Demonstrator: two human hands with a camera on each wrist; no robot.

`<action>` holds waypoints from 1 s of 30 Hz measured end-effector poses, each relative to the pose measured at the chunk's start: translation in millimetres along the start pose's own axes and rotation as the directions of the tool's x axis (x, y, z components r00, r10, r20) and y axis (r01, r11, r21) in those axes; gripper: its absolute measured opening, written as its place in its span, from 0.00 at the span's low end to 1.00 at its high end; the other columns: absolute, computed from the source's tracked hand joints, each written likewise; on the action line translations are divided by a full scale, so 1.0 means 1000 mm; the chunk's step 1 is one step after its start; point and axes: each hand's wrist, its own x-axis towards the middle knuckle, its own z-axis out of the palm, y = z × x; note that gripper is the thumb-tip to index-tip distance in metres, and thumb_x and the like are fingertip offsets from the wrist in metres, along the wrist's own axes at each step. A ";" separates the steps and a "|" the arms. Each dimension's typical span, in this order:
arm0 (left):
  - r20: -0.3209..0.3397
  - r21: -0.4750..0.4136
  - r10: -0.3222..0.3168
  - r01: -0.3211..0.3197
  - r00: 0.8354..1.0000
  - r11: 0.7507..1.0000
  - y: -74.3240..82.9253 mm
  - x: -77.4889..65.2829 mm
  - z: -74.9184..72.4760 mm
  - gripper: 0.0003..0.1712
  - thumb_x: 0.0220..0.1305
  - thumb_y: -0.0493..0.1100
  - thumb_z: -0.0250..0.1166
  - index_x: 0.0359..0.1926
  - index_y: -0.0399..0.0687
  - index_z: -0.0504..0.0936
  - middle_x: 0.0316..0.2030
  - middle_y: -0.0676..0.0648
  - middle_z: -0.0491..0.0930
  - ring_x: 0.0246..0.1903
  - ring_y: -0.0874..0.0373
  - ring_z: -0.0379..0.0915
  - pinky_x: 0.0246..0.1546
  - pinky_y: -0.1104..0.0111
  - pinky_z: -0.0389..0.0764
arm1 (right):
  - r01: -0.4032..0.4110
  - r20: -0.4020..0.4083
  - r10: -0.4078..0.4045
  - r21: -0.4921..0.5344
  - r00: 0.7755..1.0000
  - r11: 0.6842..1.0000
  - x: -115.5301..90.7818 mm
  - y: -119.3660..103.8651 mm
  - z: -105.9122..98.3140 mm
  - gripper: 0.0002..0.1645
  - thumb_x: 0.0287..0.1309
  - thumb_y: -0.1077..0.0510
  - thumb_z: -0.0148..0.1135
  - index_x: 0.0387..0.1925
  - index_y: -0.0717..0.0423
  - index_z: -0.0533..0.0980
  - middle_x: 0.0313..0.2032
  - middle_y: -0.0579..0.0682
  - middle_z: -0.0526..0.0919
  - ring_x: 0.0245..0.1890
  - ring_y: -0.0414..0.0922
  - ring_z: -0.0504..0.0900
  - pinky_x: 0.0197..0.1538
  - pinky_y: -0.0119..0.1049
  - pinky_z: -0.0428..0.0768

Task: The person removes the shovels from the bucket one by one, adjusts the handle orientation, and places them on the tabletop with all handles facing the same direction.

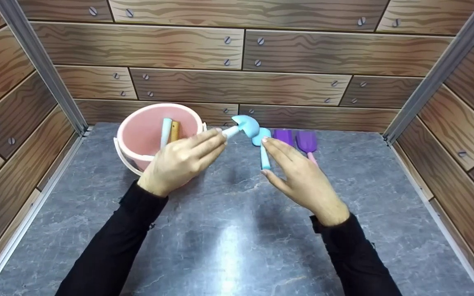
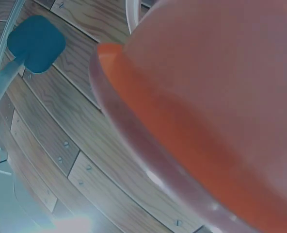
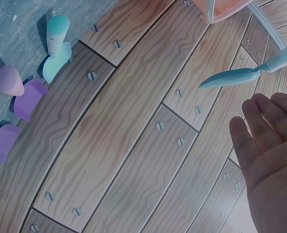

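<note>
My left hand [image 1: 185,158] grips the pale handle of a blue toy shovel [image 1: 247,125], raised beside the bucket with its blade pointing right. In the left wrist view the same shovel [image 2: 36,43] shows its flat square blade. Fingers straight and palm bare, my right hand [image 1: 303,176] hovers to the right of that blade; the right wrist view shows the palm [image 3: 279,179] just below the shovel [image 3: 231,79]. A second blue shovel [image 1: 265,160] lies on the table, partly overlapped by the right fingertips in the head view.
A pink bucket [image 1: 138,133] with a white handle stands at the back left, holding a light blue handle [image 1: 165,131] and a yellow-brown one [image 1: 175,130]. Two purple shovels [image 1: 284,136] [image 3: 5,141] with pink handles lie along the back wall. Wood-patterned walls [image 1: 237,86] enclose the grey table [image 1: 196,246].
</note>
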 end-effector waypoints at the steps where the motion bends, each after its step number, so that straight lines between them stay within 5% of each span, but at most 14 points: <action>1: 0.001 0.005 0.012 -0.012 1.000 1.000 0.002 -0.001 0.000 0.18 0.77 0.33 0.73 0.63 0.47 0.96 0.62 0.48 0.96 0.62 0.51 0.95 0.55 0.63 0.98 | 0.011 -0.013 -0.011 -0.006 1.000 1.000 0.000 0.000 0.001 0.43 0.82 0.46 0.76 0.88 0.52 0.72 0.81 0.58 0.82 0.79 0.59 0.86 0.75 0.83 0.82; 12: -0.030 0.060 0.149 -0.147 0.988 0.987 0.025 -0.003 0.010 0.17 0.85 0.36 0.68 0.66 0.49 0.94 0.63 0.50 0.95 0.63 0.56 0.93 0.65 0.68 0.93 | 0.014 -0.058 -0.015 -0.020 0.998 1.000 0.000 -0.004 0.007 0.42 0.78 0.49 0.80 0.86 0.45 0.76 0.79 0.52 0.86 0.76 0.55 0.88 0.68 0.95 0.77; 19: -0.064 0.086 0.216 -0.211 0.974 0.974 0.039 -0.004 0.018 0.15 0.87 0.41 0.68 0.64 0.50 0.95 0.62 0.53 0.94 0.62 0.60 0.92 0.61 0.72 0.94 | 0.168 -0.118 -0.165 0.012 0.979 0.986 0.004 0.000 0.018 0.39 0.71 0.60 0.84 0.79 0.58 0.81 0.73 0.58 0.90 0.72 0.57 0.91 0.76 0.50 0.91; 25: -0.095 0.078 0.266 -0.259 0.959 0.963 0.048 -0.002 0.022 0.14 0.85 0.42 0.70 0.63 0.50 0.96 0.61 0.52 0.94 0.63 0.58 0.92 0.62 0.72 0.94 | 0.223 -0.146 -0.219 0.005 0.965 0.975 0.004 0.001 0.026 0.33 0.68 0.62 0.85 0.72 0.57 0.86 0.67 0.56 0.94 0.67 0.55 0.93 0.76 0.49 0.91; 30: -0.077 0.063 0.260 -0.256 0.962 0.965 0.052 -0.003 0.022 0.14 0.85 0.42 0.70 0.63 0.49 0.95 0.62 0.52 0.94 0.65 0.58 0.92 0.65 0.71 0.94 | 0.253 -0.179 -0.249 -0.001 0.952 0.967 0.005 0.002 0.031 0.24 0.67 0.65 0.84 0.63 0.57 0.90 0.58 0.53 0.96 0.61 0.53 0.95 0.72 0.48 0.94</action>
